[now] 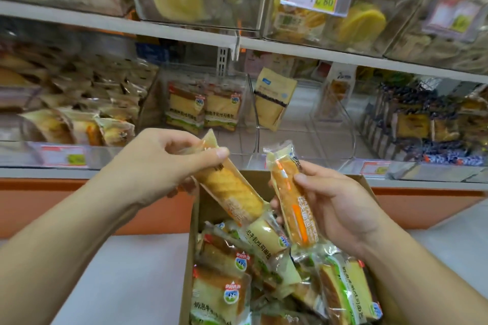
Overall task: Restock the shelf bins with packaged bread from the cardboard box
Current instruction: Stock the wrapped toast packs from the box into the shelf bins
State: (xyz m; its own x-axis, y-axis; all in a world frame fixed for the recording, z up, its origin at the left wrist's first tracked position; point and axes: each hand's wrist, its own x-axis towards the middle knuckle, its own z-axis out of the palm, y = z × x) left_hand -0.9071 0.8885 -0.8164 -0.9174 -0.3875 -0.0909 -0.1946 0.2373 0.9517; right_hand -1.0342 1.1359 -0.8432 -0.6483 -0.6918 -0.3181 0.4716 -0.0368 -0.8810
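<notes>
The cardboard box [194, 224] sits below the shelf, packed with wrapped bread packets [220, 295]. Above it the left hand [158, 163] pinches one bread pack [232, 192] by its top end, and the right hand [335, 208] curls round a second pack [291, 200]. On the shelf, a clear bin [250, 113] holds two matching packets [203, 108] upright.

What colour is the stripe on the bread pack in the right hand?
Orange, on the bread pack in the right hand; head view.
</notes>
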